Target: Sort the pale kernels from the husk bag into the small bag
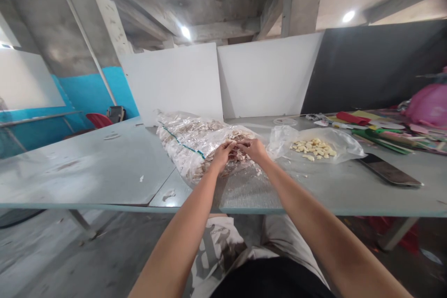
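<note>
Working hands: left hand [220,156] and right hand [255,148] are sitting close together, right over the papery skins [244,158], and their fingertips are all but meeting!
Left grip: its fingers are bending inward around a small pale spot; whether they are grasping a piece, I cannot tell.
Right grip: its fingers are reaching across toward the left ones, thumb tucking underneath; what they are pinching, if anything, is too small to tell.
Big bag: this clear bag [185,149] is sprawling across the table [115,167] in front of the person, its green strip [179,141] running slantwise, skins showing through the crinkled plastic.
Cloves: over on the right, a spread of pale cloves [314,149] is lying on a smaller bag [351,145], just beside the right hand.
Phone: a dark phone [391,170] is resting near that bag's right end.
Far right: coloured scraps [384,135] are piling up beside a pink bundle [429,106].
Backdrop: white boards [174,84] and a black board [373,65] are standing along the table's far side.
</note>
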{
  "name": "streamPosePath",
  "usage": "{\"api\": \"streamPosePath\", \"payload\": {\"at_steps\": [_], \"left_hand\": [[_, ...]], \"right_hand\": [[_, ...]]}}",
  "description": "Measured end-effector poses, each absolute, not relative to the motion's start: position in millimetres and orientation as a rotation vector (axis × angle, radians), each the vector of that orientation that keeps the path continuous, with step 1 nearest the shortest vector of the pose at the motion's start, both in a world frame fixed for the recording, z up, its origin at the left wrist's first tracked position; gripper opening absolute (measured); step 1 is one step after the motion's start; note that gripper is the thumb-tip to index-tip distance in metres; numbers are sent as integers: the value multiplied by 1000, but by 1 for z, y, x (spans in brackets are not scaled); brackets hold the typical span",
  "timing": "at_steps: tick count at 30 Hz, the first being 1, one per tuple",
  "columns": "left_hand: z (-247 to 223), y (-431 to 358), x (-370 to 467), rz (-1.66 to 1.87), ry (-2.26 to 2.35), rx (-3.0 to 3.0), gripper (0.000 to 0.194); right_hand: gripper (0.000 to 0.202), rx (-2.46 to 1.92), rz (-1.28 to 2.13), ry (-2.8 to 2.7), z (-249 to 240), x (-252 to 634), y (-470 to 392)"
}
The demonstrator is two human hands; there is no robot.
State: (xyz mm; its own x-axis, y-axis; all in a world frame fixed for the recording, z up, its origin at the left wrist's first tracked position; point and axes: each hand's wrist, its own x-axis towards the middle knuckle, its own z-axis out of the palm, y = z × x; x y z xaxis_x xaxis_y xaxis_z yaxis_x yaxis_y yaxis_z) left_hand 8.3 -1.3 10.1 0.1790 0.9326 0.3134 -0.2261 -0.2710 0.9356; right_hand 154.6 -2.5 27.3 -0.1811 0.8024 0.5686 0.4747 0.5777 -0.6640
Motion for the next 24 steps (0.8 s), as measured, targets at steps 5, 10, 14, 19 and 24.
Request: {"api": "streamPosePath", "payload": {"at_steps": [5,10,14,19,24], "left_hand": [[8,1,8,1325,756,1364,35],[7,2,7,1310,746,1366,34],[6,2,8,1314,738,1349,32],[7,2,7,1314,724,1327,31],[6,3,6,1300,709,1314,32]], "right_hand": [[24,-1074,341,-1864,27,156,-2],[23,-1086,279,-1918,25,158,1],[24,-1084,258,-1935,24,158,3],[25,-1108,238,-1946,24,158,4],[26,-1099,202,-1986,25,159,2]]}}
